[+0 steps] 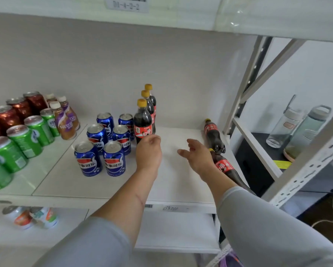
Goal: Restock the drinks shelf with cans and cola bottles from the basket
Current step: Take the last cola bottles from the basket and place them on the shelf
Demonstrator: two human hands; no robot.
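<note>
Three upright cola bottles with yellow caps stand in a row on the white shelf [173, 182]; the front bottle [142, 120] has my left hand [148, 151] at its base, fingers curled against it. Two more cola bottles lie on their sides at the shelf's right end: the far one [213, 134] and the near one [226, 168]. My right hand [195, 155] hovers just left of them, fingers spread and holding nothing. Several blue cola cans [106, 143] stand in two rows left of the upright bottles.
Green cans [25, 143], dark red cans [7, 115] and small coffee bottles [64, 122] fill the shelf's left part. A grey metal upright [244, 87] bounds the shelf on the right. Two clear water bottles [298, 128] stand beyond it. More cans [31, 216] sit on the shelf below.
</note>
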